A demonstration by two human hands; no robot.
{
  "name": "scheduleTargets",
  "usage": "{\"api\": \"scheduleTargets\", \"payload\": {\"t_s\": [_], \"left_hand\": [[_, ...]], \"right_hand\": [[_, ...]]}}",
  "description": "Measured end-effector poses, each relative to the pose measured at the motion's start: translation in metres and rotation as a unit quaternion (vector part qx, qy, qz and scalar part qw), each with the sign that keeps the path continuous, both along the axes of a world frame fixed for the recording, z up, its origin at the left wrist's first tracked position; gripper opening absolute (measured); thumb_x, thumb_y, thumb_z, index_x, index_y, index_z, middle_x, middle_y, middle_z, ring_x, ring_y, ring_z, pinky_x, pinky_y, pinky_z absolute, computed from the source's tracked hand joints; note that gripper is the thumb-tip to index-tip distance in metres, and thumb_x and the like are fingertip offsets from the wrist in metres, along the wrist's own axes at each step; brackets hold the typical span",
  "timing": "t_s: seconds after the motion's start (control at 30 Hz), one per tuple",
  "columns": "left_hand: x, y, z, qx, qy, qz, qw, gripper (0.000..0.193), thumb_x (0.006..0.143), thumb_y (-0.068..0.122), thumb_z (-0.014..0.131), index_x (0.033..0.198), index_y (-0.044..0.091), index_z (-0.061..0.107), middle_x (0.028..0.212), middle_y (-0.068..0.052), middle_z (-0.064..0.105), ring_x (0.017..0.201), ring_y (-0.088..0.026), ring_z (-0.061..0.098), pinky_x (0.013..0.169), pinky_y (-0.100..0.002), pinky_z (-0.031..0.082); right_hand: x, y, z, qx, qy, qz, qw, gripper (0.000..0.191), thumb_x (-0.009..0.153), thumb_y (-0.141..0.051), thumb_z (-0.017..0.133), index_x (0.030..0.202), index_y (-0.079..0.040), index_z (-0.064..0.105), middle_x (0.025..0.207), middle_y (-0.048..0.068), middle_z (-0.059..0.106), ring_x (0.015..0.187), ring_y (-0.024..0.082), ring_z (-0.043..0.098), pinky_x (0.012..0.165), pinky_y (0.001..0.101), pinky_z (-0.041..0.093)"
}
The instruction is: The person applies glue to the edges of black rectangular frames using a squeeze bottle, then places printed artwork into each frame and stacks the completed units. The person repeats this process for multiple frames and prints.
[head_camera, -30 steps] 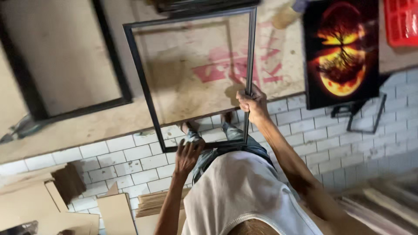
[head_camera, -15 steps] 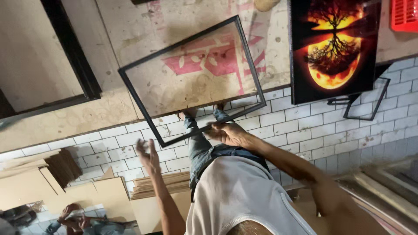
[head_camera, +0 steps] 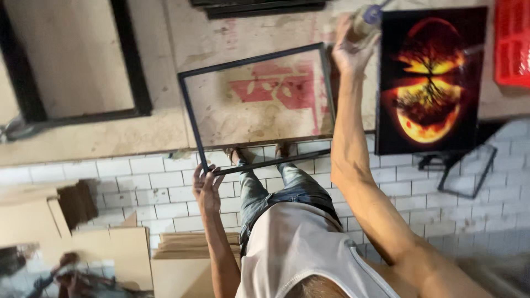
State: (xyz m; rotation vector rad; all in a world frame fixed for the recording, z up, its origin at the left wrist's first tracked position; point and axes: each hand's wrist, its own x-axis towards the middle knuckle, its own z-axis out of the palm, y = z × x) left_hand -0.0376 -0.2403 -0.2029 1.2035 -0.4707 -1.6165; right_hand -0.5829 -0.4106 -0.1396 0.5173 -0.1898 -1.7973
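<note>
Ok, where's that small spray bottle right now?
In the head view it is at the top, right of centre: the small clear spray bottle is gripped in the right hand, between the black glazed frame and the dark tree picture.

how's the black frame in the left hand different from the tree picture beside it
The black frame is see-through, showing the stained wall behind; the tree picture is solid, with an orange glow on black. The frame tilts, gripped at a lower corner by the left hand; the picture stands nearly straight, unheld. Both are rectangular and dark-edged.
</note>
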Motion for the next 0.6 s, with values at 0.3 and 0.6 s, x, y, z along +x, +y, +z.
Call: {"api": "scheduleTargets", "payload": {"t_s": [0.3,0.6], "left_hand": [[-0.011,-0.012,-0.006,-0.035,-0.002,0.0,0.999,0.067,0.098,-0.003,0.068,0.157,0.0,0.038,0.115,-0.021,0.069,0.101,-0.024,0.068,0.093,-0.041,0.059],[-0.029,-0.031,-0.013,-0.048,0.048,0.017,0.998,0.064,0.1,0.013,0.068,0.156,0.009,0.037,0.109,-0.007,0.066,0.09,-0.018,0.069,0.085,-0.037,0.064]], "right_hand": [[0.034,0.023,0.017,0.064,0.192,0.048,0.978,0.066,0.065,-0.018,0.085,0.126,-0.003,0.065,0.121,0.013,0.071,0.113,0.029,0.071,0.102,0.0377,0.066],[0.144,0.09,0.024,0.167,0.48,0.218,0.833,0.068,0.069,0.003,0.069,0.136,0.002,0.057,0.106,0.014,0.069,0.089,0.025,0.071,0.079,0.0423,0.067]]}}
